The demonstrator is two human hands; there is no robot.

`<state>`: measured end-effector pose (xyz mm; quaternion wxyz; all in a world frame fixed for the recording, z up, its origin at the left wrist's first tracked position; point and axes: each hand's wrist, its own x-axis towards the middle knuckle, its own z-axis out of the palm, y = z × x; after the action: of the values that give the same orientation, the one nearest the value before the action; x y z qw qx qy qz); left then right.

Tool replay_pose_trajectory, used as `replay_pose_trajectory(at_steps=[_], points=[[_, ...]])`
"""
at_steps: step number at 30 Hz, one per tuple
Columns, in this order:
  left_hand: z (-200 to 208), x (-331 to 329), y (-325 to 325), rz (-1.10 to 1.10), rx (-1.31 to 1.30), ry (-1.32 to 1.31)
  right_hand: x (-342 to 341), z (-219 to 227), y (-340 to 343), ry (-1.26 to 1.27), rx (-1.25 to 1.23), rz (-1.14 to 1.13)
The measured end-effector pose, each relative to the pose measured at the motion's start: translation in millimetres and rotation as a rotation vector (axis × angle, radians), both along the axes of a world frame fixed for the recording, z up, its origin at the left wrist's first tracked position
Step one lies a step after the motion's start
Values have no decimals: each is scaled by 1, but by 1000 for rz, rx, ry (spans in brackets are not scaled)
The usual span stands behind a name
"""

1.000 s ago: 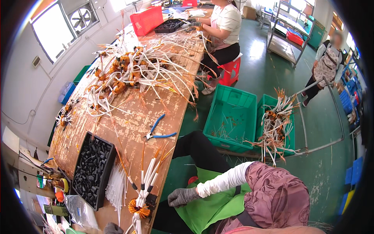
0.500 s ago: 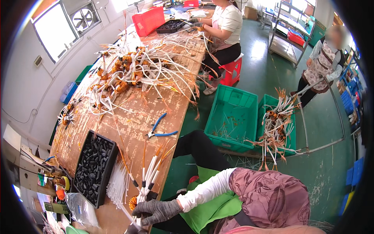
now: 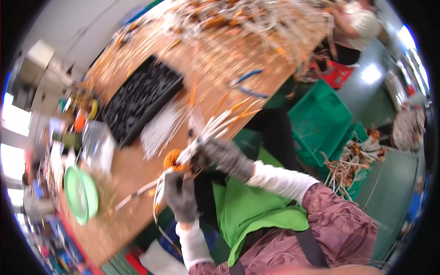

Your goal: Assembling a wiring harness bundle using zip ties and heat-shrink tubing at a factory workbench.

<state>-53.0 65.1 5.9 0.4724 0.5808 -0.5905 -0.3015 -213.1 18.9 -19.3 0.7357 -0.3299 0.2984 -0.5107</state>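
In grey gloves, both my hands are at the near table edge with a copper-wound ring coil (image 3: 173,159) and its white-sleeved wires (image 3: 219,125). My right hand (image 3: 225,158) is closed round the wire bundle just right of the coil. Below the coil, my left hand (image 3: 180,196) has its fingers curled on the coil's lower wires, some of which trail left and down. Motion blur hides the exact fingertip contact. Orange wire ends fan out toward the far side. Thin white tubes (image 3: 159,130) lie in a pile beyond the coil.
A black tray (image 3: 172,94) of small black caps stands beyond the tubes. Blue-handled pliers (image 3: 250,83) lie farther right. Many wired coils (image 3: 238,20) cover the far table. A pale green basin (image 3: 81,195) sits left. Green crates (image 3: 318,121) and other people are at right.
The view has swung left and down, so the table contents appear shifted. My left hand, mostly hidden before, now shows at the coil. The coil and wires remain in my hands.
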Motion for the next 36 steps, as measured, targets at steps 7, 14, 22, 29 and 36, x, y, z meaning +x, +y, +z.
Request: replay_pose_trajectory(at_steps=[7,14,22,29,36], points=[[-1,-10,-29,16,98,314,-2,-5,10,110,-95,47],[6,-16,-30,-97,220,314,7,-15,24,227,-175,11],[-14,-18,-24,-121,211,464,4,-18,28,472,-346,-78],[-13,-15,-25,-183,220,514,4,-23,27,325,-176,8],[-28,-12,-25,-226,95,311,5,-35,33,162,-22,44]])
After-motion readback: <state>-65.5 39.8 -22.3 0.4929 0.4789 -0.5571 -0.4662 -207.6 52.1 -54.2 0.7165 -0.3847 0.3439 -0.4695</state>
